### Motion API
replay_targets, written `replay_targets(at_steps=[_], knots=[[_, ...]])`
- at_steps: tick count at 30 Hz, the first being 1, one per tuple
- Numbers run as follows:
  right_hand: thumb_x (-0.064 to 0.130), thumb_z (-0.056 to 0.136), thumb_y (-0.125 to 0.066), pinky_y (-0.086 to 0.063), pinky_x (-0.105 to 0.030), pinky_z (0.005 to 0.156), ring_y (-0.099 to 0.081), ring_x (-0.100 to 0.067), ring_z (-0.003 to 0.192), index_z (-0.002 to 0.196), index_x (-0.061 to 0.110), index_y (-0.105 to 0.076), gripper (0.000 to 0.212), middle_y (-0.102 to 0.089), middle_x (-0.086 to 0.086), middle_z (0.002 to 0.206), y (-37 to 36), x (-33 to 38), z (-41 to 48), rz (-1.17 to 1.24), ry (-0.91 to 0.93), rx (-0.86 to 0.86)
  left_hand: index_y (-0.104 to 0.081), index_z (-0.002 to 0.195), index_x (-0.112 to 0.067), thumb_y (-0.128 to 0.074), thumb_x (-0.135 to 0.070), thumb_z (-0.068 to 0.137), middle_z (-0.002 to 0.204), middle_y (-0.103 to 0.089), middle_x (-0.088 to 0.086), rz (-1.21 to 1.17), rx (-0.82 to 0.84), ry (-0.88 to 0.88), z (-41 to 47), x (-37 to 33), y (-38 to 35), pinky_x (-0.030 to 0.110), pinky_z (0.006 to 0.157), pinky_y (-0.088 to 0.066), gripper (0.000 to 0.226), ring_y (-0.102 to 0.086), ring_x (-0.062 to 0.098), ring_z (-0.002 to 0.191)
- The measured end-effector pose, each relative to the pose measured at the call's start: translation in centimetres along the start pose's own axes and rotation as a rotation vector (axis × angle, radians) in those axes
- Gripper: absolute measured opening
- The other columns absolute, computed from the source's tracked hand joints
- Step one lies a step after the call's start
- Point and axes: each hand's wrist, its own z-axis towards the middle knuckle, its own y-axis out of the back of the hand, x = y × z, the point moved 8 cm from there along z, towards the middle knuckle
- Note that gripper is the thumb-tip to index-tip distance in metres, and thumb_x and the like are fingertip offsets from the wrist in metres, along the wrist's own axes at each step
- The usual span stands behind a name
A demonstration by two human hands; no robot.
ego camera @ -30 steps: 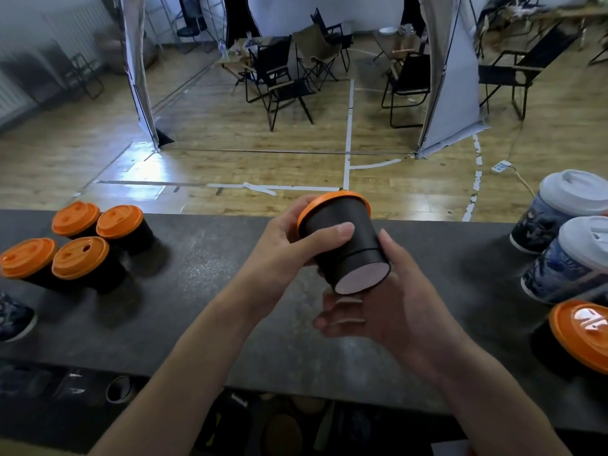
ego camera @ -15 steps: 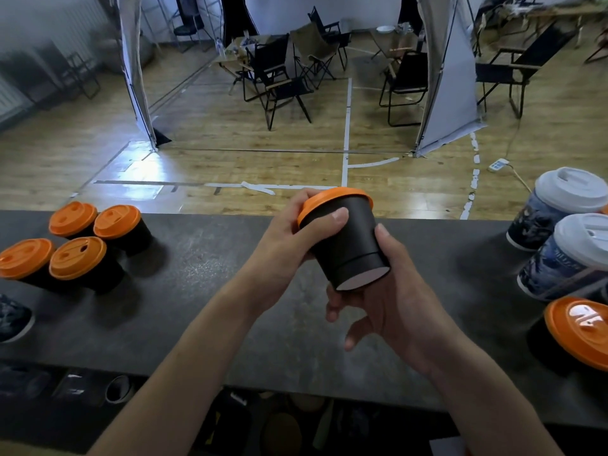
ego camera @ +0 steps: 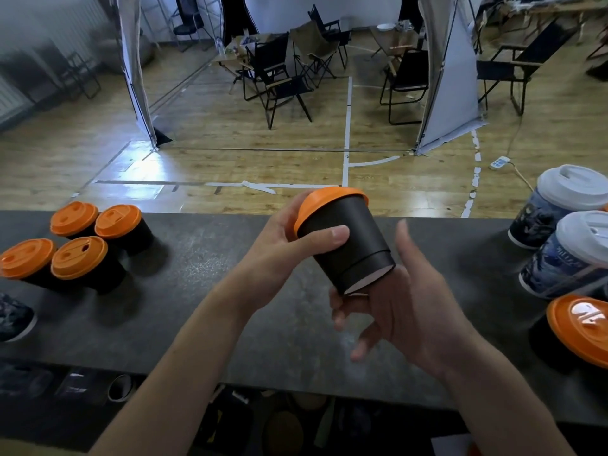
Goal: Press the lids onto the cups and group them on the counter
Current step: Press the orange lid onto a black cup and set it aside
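Observation:
A black cup (ego camera: 348, 248) with an orange lid (ego camera: 325, 202) is tilted in the air above the dark counter (ego camera: 204, 311), lid facing away. My left hand (ego camera: 286, 245) grips it near the rim, thumb across the wall. My right hand (ego camera: 394, 304) is under the cup's base with fingers spread apart; whether it touches the base I cannot tell. Several black cups with orange lids (ego camera: 79, 258) stand grouped at the counter's left.
Two blue patterned cups with white lids (ego camera: 566, 232) stand at the right, with a larger orange-lidded black cup (ego camera: 579, 330) in front of them. A dark patterned object (ego camera: 13, 317) lies at the left edge. Beyond the counter are a wooden floor and folding chairs.
My right hand has loosened from the cup's base and its fingers have spread. The cup has tipped a little more, still held by my left hand.

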Motion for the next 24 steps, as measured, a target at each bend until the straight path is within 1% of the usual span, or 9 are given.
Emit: replay_targets(at_steps=[3, 7, 10, 13, 14, 16, 20, 22, 24], knots=[[0.075, 0.088, -0.035, -0.055, -0.035, 0.045, -0.063, -0.027, 0.066, 0.105, 0.013, -0.077, 0.076, -0.06, -0.02, 0.078, 0.0, 0.0, 0.1, -0.046, 0.033, -0.046, -0.069, 0.118, -0.034, -0.078, -0.036, 0.075, 0.115, -0.072, 0.005, 0.039, -0.037, 0.005, 0.1, 0.2, 0.0, 0.038, 0.097, -0.052, 0.044, -0.068, 0.023, 0.11], [0.07, 0.096, -0.03, -0.054, -0.031, 0.041, -0.06, -0.024, 0.061, 0.104, 0.016, -0.079, 0.073, -0.06, -0.016, 0.073, -1.0, -0.7, 0.2, 0.186, -0.02, 0.014, -0.055, 0.134, -0.018, -0.092, -0.04, 0.065, 0.125, -0.065, 0.019, 0.002, -0.045, -0.018, 0.1, 0.6, -0.1, 0.042, 0.093, -0.053, 0.082, -0.066, 0.031, 0.111], [0.072, 0.096, -0.027, -0.054, -0.032, 0.041, -0.061, -0.026, 0.063, 0.109, 0.012, -0.075, 0.078, -0.06, -0.018, 0.077, -1.0, -1.0, 0.1, 0.152, -0.025, 0.026, -0.061, 0.124, -0.02, -0.087, -0.038, 0.069, 0.117, -0.068, 0.019, -0.018, -0.068, -0.019, 0.1, 0.7, 0.1, 0.041, 0.091, -0.052, 0.063, -0.067, 0.03, 0.106], [0.077, 0.089, -0.028, -0.052, -0.033, 0.044, -0.064, -0.028, 0.067, 0.108, 0.007, -0.071, 0.085, -0.062, -0.018, 0.079, 0.0, -0.5, 0.1, -0.124, 0.02, -0.068, -0.068, 0.115, -0.026, -0.077, -0.037, 0.075, 0.106, -0.071, 0.006, 0.025, -0.105, -0.025, 0.2, 0.6, 0.2, 0.037, 0.09, -0.054, 0.042, -0.068, 0.022, 0.101], [0.077, 0.087, -0.033, -0.051, -0.032, 0.044, -0.064, -0.027, 0.067, 0.106, 0.007, -0.071, 0.082, -0.062, -0.016, 0.078, 0.2, -0.3, 0.1, -0.164, 0.041, -0.089, -0.068, 0.115, -0.026, -0.076, -0.038, 0.077, 0.107, -0.071, 0.005, 0.043, -0.11, -0.027, 0.2, 0.5, 0.1, 0.036, 0.09, -0.054, 0.04, -0.068, 0.022, 0.101], [0.074, 0.088, -0.04, -0.051, -0.03, 0.042, -0.063, -0.025, 0.064, 0.104, 0.01, -0.072, 0.073, -0.06, -0.014, 0.075, -0.4, -0.1, 0.1, -0.072, 0.054, -0.04, -0.066, 0.119, -0.023, -0.072, -0.039, 0.082, 0.111, -0.07, 0.007, 0.019, -0.092, -0.03, 0.3, 0.2, -0.1, 0.038, 0.093, -0.053, 0.041, -0.067, 0.023, 0.105], [0.074, 0.094, -0.032, -0.052, -0.028, 0.041, -0.061, -0.022, 0.064, 0.126, 0.006, -0.061, 0.081, -0.056, -0.009, 0.074, -1.5, -0.4, -0.1, 0.137, 0.017, 0.111, -0.057, 0.129, -0.019, -0.07, -0.029, 0.081, 0.116, -0.065, 0.01, -0.091, -0.001, -0.033, 0.2, -0.2, -0.5, 0.044, 0.091, -0.049, 0.051, -0.063, 0.027, 0.107], [0.075, 0.095, -0.029, -0.052, -0.029, 0.041, -0.061, -0.024, 0.066, 0.13, 0.0, -0.059, 0.088, -0.057, -0.011, 0.075, -1.0, -0.6, -0.1, 0.123, 0.015, 0.093, -0.061, 0.124, -0.024, -0.074, -0.029, 0.079, 0.112, -0.066, 0.007, -0.052, -0.021, -0.049, 0.1, -0.4, -0.3, 0.042, 0.089, -0.047, 0.047, -0.063, 0.025, 0.104], [0.076, 0.093, -0.03, -0.051, -0.03, 0.041, -0.062, -0.025, 0.067, 0.122, 0.005, -0.067, 0.085, -0.059, -0.013, 0.077, -0.2, -0.3, -0.1, 0.018, 0.064, -0.003, -0.065, 0.119, -0.03, -0.078, -0.032, 0.076, 0.111, -0.068, 0.001, 0.031, -0.058, -0.065, 0.2, -0.8, 0.1, 0.033, 0.089, -0.051, 0.046, -0.067, 0.02, 0.104]])
